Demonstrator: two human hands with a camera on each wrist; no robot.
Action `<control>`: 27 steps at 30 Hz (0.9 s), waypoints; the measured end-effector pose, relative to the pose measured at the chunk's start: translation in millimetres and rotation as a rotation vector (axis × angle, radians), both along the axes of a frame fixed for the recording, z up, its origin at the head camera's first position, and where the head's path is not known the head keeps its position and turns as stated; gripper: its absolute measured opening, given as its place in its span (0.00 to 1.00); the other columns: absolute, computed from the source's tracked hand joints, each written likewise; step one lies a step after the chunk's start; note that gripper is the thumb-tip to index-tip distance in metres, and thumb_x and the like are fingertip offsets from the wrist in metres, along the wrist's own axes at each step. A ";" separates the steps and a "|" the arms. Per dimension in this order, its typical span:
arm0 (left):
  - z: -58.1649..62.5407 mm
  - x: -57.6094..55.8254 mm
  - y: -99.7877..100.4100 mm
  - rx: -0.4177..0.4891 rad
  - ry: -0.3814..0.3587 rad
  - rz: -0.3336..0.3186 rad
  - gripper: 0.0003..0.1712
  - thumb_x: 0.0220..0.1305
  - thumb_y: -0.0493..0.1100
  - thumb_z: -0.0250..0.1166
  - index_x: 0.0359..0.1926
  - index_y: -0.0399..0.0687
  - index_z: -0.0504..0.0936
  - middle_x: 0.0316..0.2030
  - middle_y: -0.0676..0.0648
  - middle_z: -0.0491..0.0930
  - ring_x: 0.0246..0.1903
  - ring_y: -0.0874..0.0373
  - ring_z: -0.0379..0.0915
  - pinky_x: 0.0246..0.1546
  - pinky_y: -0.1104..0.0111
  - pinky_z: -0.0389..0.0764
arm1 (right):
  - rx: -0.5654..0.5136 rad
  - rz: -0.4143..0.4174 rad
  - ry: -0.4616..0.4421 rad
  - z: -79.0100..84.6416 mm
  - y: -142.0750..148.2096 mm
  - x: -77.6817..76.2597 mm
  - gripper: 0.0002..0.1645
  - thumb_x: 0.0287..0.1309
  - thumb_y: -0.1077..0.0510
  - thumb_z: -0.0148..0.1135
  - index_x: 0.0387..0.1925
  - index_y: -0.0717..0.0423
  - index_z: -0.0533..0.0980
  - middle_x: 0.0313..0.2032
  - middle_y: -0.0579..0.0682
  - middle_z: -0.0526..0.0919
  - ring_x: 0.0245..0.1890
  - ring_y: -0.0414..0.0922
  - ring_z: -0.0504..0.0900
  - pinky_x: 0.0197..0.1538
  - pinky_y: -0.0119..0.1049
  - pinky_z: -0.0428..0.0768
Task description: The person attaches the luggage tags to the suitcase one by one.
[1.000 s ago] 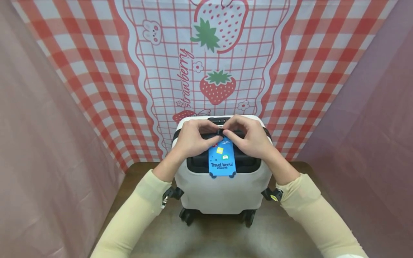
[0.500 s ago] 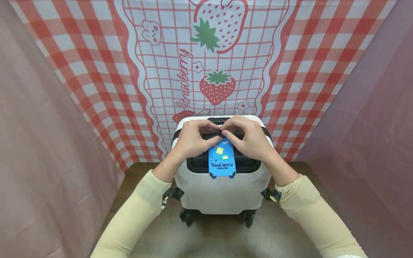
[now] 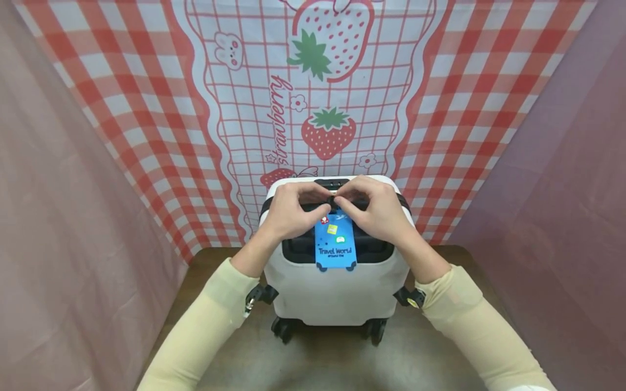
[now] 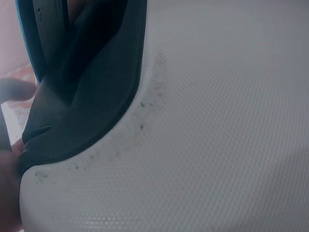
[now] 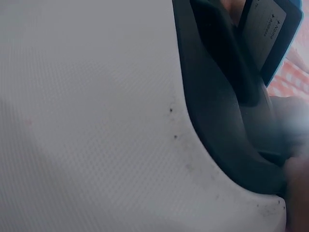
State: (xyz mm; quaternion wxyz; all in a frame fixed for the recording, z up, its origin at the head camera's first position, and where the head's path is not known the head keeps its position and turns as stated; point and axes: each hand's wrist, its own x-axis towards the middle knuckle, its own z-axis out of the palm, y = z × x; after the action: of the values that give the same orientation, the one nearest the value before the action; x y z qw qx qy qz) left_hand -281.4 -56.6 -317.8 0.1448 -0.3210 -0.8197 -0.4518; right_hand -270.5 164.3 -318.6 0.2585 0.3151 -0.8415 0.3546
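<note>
A blue luggage tag (image 3: 335,247) printed "Travel World" hangs at the top front of a white suitcase (image 3: 337,296), over its black handle recess. My left hand (image 3: 294,210) and right hand (image 3: 379,210) meet above the tag, thumbs and fingertips pinching its small black strap (image 3: 333,203) from both sides. The fingertips partly hide that strap. In the left wrist view, the tag (image 4: 46,34) stands beside the black recess (image 4: 91,96). A name and address card shows on the tag (image 5: 268,36) in the right wrist view.
Under the suitcase's black wheels (image 3: 376,331) is a brown wooden tabletop (image 3: 327,361). A red-checked strawberry cloth (image 3: 327,98) hangs behind it. Pink curtains hang at the left (image 3: 73,228) and right (image 3: 552,217).
My left thumb has shifted slightly left and down, uncovering more of the tag's red sticker. The right fingertips have moved a little left. The suitcase stays in place.
</note>
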 end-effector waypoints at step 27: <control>0.8 -3.8 -1.6 0.067 -0.065 -0.073 0.08 0.66 0.41 0.76 0.44 0.43 0.92 0.39 0.45 0.92 0.40 0.55 0.90 0.51 0.62 0.90 | -0.013 0.120 -0.071 0.0 4.6 -3.4 0.11 0.60 0.61 0.78 0.44 0.55 0.86 0.41 0.48 0.91 0.44 0.43 0.91 0.56 0.43 0.89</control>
State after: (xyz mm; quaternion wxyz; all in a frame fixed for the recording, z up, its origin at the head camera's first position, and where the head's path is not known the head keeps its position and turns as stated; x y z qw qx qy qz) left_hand -285.1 -58.2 -317.0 0.1119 -0.3309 -0.7960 -0.4944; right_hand -273.9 168.9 -318.6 0.2086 0.3506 -0.8274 0.3859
